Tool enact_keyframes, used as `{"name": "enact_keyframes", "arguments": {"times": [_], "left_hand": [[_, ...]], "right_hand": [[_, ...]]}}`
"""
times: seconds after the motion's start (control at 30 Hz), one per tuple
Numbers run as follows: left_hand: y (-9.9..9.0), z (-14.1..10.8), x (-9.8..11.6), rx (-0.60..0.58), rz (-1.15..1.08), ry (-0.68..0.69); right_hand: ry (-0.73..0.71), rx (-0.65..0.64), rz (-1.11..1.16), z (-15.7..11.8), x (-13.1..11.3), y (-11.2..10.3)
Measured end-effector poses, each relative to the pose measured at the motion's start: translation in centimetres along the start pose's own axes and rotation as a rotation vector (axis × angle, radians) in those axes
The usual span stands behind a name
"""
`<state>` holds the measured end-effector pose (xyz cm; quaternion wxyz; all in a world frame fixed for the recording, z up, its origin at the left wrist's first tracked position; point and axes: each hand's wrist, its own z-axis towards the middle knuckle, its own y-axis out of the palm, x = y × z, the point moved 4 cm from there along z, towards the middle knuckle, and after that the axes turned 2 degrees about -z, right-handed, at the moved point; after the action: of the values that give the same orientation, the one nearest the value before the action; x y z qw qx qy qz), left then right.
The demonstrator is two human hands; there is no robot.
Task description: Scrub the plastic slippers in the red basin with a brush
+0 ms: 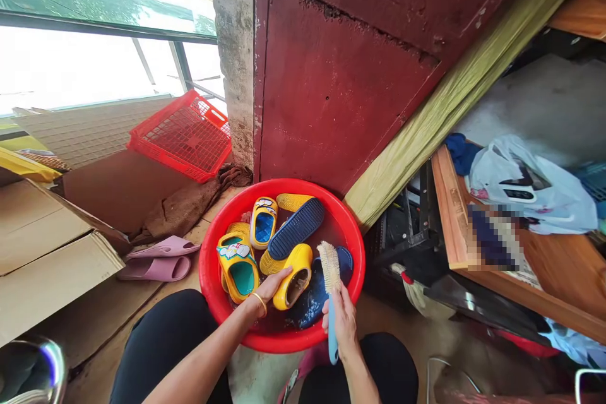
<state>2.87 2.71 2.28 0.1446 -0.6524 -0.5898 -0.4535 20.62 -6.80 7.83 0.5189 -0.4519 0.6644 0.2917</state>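
Round red plastic basin (284,342), one narrow gap between your two grips

In the basin, toward its right side, a dark navy slipper (310,306) lies wet, partly behind your brush from this view. Just left of it is the thing that matters, a yellow, round-toed, rubbery clog (300,261). Its long axis slants, toe away from you and slightly right, heel back toward your left; its dark mouth tips toward the right. Your left hand (269,287) is nearer, pinching the clog by its left side, thumb on top; the other fingers are mostly hidden.

Your right hand (344,319) is wrapped around the light-blue handle of a pale-bristled brush (330,274). The brush stands almost straight ahead of you, bristles farthest, close to parallel with the clog. Bristles and clog are just apart, the brush on the right, on the side the mouth faces.
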Motion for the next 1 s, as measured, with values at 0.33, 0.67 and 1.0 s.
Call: {"name": "enact_keyframes", "arguments": {"times": [0.33,0.67,1.0], "left_hand": [[0.6,-2.1,1.6,-0.059,-0.348,-0.198],[1.4,-3.6,3.3,-0.288,-0.440,-0.162],[0.8,-2.9,4.4,-0.124,-0.264,0.207]], "right_hand": [[0.006,0.065,0.038,-0.1,0.2,-0.4],[0.038,0.064,0.034,0.2,0.6,-0.5],[0.018,0.062,0.023,0.2,0.6,-0.2]]}}
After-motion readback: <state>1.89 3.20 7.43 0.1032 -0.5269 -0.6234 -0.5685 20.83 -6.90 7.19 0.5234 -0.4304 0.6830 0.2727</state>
